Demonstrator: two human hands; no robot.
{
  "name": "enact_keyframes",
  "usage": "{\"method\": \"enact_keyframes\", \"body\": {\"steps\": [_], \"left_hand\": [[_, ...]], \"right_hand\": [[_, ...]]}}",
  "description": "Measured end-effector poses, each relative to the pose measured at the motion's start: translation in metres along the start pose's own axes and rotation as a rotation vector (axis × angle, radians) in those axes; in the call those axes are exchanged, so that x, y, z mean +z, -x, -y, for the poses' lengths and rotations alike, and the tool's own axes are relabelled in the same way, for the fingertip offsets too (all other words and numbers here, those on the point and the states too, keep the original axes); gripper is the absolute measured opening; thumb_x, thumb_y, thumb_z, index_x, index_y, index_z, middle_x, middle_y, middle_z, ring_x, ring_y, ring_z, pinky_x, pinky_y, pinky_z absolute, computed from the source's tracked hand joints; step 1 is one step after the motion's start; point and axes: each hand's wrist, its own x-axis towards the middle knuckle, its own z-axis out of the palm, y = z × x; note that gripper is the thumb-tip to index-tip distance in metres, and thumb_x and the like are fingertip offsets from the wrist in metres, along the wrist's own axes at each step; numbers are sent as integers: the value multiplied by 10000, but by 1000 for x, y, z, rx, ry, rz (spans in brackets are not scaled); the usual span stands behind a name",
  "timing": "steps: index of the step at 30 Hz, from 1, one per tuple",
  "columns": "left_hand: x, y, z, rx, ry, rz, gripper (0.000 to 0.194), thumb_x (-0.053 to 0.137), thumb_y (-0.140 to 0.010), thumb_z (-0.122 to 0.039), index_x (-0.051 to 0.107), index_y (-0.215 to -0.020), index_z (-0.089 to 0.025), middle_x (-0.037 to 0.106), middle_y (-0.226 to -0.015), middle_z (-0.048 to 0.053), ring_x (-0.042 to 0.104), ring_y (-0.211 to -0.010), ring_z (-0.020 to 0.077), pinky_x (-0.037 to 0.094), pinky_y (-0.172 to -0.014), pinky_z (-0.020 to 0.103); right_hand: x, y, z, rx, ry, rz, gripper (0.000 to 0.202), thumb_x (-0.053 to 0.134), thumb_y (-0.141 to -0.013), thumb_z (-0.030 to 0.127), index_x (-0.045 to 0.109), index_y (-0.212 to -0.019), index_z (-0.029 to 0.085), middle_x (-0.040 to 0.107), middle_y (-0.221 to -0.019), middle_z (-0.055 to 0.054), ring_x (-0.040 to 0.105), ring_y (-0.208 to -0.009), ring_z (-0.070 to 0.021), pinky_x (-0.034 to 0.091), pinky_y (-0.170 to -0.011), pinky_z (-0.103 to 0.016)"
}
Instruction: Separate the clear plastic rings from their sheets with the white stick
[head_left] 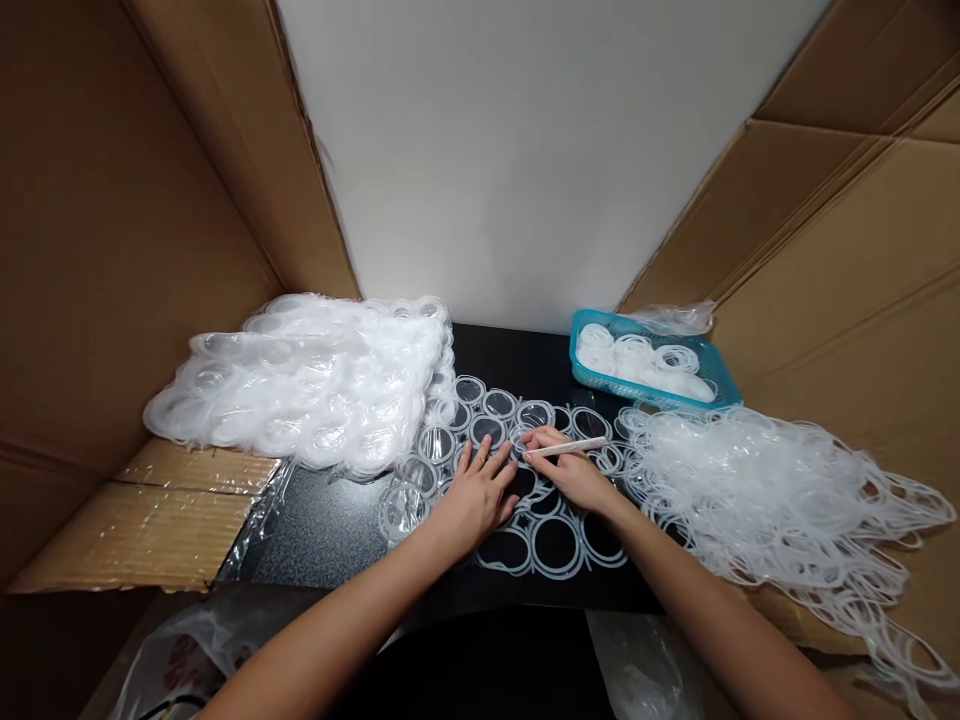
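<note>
A sheet of joined clear plastic rings (556, 546) lies flat on the black tabletop. My left hand (480, 492) rests on it with fingers spread, pressing near the middle. Just to its right, my right hand (564, 468) is closed around a slim white pen-like tool (574, 446). The tool's shaft points up to the right, and its working tip is hidden by my fingers near the rings. Some circles toward the far left of the sheet look filled with clear film, while those nearest me look open.
A thick stack of white ring sheets (322, 385) sits at the left. A blue basket (637, 388) at the back right holds loose white rings (637, 355). Tangled ring webbing (765, 490) is heaped at the right. Cardboard walls (847, 290) stand on both sides.
</note>
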Motion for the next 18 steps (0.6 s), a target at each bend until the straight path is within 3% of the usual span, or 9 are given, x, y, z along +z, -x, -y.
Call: {"method": "enact_keyframes", "body": {"steps": [4, 7, 10, 13, 18], "left_hand": [[1, 0, 1, -12, 26, 2, 441, 567, -938, -267, 502, -1368, -195, 392, -1559, 120, 246, -1484, 361, 233, -1177, 616], [-1, -1, 0, -29, 26, 26, 436, 573, -934, -262, 520, -1362, -192, 392, -1559, 122, 264, -1476, 370, 224, -1177, 620], [-1, 0, -1, -28, 21, 27, 409, 568, -945, -288, 547, -1345, -208, 398, -1556, 120, 266, -1473, 380, 235, -1172, 617], [-1, 2, -1, -26, 15, 11, 405, 573, -948, -299, 554, -1345, -220, 405, -1551, 119, 266, -1471, 388, 251, -1168, 607], [-5, 8, -2, 2, 1, 6, 399, 581, -948, -305, 546, -1340, -240, 369, -1569, 125, 241, -1476, 404, 251, -1163, 612]], "right_hand": [[15, 9, 1, -127, 147, -48, 196, 417, -996, 261, 611, -998, 239, 586, -1171, -82, 568, -1094, -233, 482, -983, -424], [27, 13, 1, -194, 271, -129, 241, 372, -992, 216, 612, -999, 235, 603, -1163, -103, 553, -1084, -263, 475, -968, -442], [24, 11, -1, -82, 256, -246, 260, 347, -1006, 269, 583, -906, 227, 633, -974, -85, 581, -906, -247, 490, -851, -399], [7, 5, -4, 86, 132, -327, 307, 366, -1010, 399, 535, -818, 229, 614, -812, -32, 571, -745, -204, 474, -746, -337], [-23, 5, -15, 213, -63, -481, 354, 485, -925, 539, 528, -761, 229, 615, -754, -7, 586, -741, -198, 459, -722, -319]]}}
